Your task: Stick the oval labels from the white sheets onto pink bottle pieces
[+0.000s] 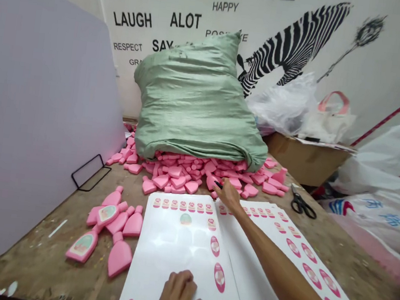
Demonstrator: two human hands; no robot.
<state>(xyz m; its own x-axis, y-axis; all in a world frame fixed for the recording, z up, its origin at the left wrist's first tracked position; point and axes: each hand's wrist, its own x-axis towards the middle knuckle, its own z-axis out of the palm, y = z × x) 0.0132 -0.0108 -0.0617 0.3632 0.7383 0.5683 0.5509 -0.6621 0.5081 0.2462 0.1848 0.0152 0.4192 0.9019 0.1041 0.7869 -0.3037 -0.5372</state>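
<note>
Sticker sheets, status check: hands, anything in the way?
Left hand on left sheet. Right hand holds small black item by pink bottles. Right forearm crosses right sheet.

Black scissors (299, 199) on bench (39, 271); cardboard box (301, 160) beyond, pink-handled tote (329, 124) on top; zebra print (289, 44) on wall (396, 62).

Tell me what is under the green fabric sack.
Pink bottle-shaped pieces show in a heap along the lower edge of the green fabric sack; whatever lies farther back beneath it is covered.
</note>
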